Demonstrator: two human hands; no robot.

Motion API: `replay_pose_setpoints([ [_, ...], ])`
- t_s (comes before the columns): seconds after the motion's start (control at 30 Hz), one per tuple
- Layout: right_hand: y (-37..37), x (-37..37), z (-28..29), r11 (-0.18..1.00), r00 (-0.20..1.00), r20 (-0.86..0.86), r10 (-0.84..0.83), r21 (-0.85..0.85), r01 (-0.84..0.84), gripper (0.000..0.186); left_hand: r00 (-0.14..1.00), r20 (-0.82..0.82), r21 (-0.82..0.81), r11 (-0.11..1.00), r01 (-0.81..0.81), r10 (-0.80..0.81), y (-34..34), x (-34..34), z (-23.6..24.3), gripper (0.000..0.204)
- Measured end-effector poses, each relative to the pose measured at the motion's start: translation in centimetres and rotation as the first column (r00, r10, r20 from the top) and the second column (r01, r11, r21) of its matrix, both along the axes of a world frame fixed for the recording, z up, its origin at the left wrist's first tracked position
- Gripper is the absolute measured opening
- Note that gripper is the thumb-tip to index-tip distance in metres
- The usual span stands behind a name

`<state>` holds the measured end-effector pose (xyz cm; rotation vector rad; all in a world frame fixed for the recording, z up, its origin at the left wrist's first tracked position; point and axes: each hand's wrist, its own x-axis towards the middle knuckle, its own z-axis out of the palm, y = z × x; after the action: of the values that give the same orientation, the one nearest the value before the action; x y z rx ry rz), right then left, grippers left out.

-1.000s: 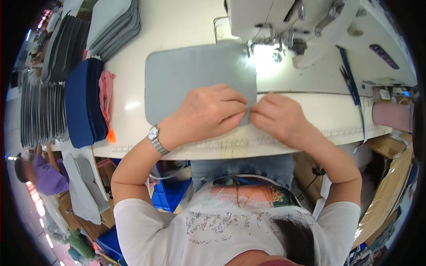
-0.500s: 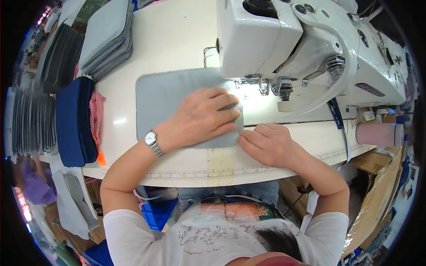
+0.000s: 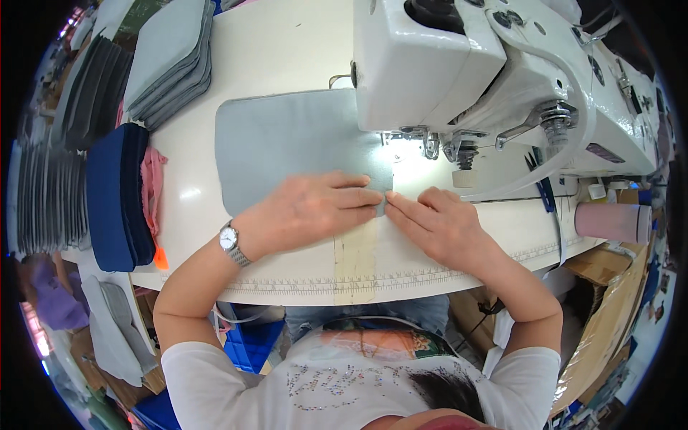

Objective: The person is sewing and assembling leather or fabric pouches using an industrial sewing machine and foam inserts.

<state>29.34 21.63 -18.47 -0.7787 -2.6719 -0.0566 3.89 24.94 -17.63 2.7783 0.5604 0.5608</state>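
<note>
A flat grey fabric panel (image 3: 287,140) with rounded corners lies on the sewing table, its right edge beside the lit needle area of a white sewing machine (image 3: 423,79). Across the panel's near part rests my left hand (image 3: 308,211), fingers stretched out and lying on the cloth, a silver watch on its wrist. My right hand (image 3: 441,222) has its fingertips closed at the panel's near right edge, close to my left fingertips. The machine's presser foot (image 3: 430,143) stands just beyond the panel's right edge.
At the left are stacked grey panels (image 3: 168,57), a dark blue stack (image 3: 115,197) and pink cloth (image 3: 152,186). Dark-handled snips (image 3: 545,190) and a pink cup (image 3: 609,221) sit at the right. A printed ruler strip (image 3: 301,283) follows the table's front edge.
The grey panel has slid away from me along the machine. My left hand now lies nearer its front edge and further left; my right fingertips have moved slightly farther away with the panel's edge.
</note>
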Motion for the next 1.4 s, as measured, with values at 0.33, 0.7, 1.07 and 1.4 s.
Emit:
replay_pose_setpoints([
  [0.33,3.2,0.0,-1.5,0.942,0.978,0.155,-0.137,-0.285,0.177,0.041,0.994,-0.027,0.024,0.995,-0.101,0.102,3.8,0.5,0.2,0.022],
  [0.7,3.2,0.5,-3.4,0.991,0.99,-0.112,-0.085,-0.114,0.072,0.033,0.97,-0.136,0.027,0.979,-0.201,0.202,3.4,1.1,1.1,0.036],
  [1.07,3.4,-0.2,-2.3,0.981,0.979,-0.116,-0.169,0.079,0.178,0.028,0.878,-0.183,0.105,0.897,-0.429,0.442,-0.4,4.3,0.2,0.033],
  [1.4,3.5,1.0,-2.5,0.978,0.963,-0.173,-0.207,-0.043,0.203,0.028,0.748,-0.044,0.229,0.736,-0.638,0.662,-3.1,8.1,-1.2,0.029],
])
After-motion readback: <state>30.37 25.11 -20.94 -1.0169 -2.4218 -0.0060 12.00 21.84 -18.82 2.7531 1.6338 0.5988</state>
